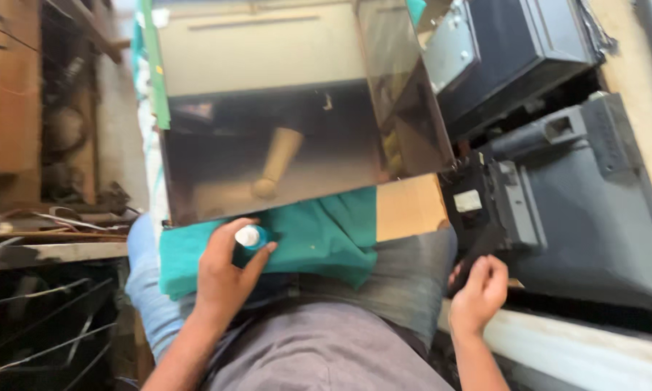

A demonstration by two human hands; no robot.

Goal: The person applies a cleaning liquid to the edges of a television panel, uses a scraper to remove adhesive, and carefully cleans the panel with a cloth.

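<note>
My left hand [224, 271] grips a small blue bottle with a white cap [249, 237], held upright over a green cloth [319, 232] spread across my lap. Just beyond the cloth lies a large shiny metal panel [282, 123] that mirrors the surroundings. My right hand [479, 289] is at the right, fingers curled around the lower edge of a dark, black piece [478, 253] beside a grey plastic casing [579, 195].
Dark old electronics housings [514, 51] are piled at the upper right. A brown cardboard piece [409, 206] shows under the panel's corner. Wooden shelves with cluttered parts [22, 108] and loose wires [43, 326] fill the left side. A white ledge [579, 347] runs at lower right.
</note>
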